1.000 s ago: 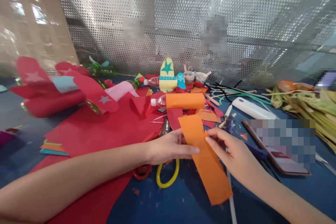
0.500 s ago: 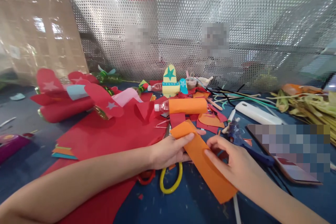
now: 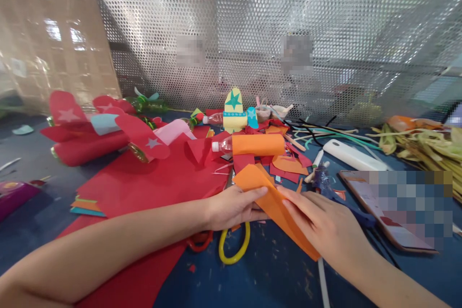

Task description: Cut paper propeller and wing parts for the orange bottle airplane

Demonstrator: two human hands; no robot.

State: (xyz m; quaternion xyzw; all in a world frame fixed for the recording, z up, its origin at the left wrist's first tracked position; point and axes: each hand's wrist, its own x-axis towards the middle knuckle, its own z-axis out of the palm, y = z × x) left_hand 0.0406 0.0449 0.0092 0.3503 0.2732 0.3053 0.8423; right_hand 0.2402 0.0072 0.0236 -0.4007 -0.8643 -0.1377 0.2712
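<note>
A folded strip of orange paper (image 3: 283,211) is held slantwise above the blue table. My left hand (image 3: 234,208) pinches its left edge, thumb on top and fingers beneath. On its right side, my right hand (image 3: 317,224) grips the strip with fingers laid along the upper edge; its thumb is hidden. Below my left hand lie scissors with one yellow handle (image 3: 234,245) and one red handle (image 3: 200,241), their blades mostly covered. Just beyond the strip, a plastic bottle wrapped in orange paper (image 3: 258,145) lies on its side.
Red paper sheets (image 3: 155,183) spread to the left, with red paper planes (image 3: 94,147) behind them. A glue gun (image 3: 327,187), a phone (image 3: 404,231) and a white-handled tool (image 3: 355,155) lie at right. A perforated metal panel (image 3: 245,19) stands at the back.
My right hand has turned over the strip, its fingers now flatter along the edge. The strip appears narrower and more tilted. My left hand keeps its pinch.
</note>
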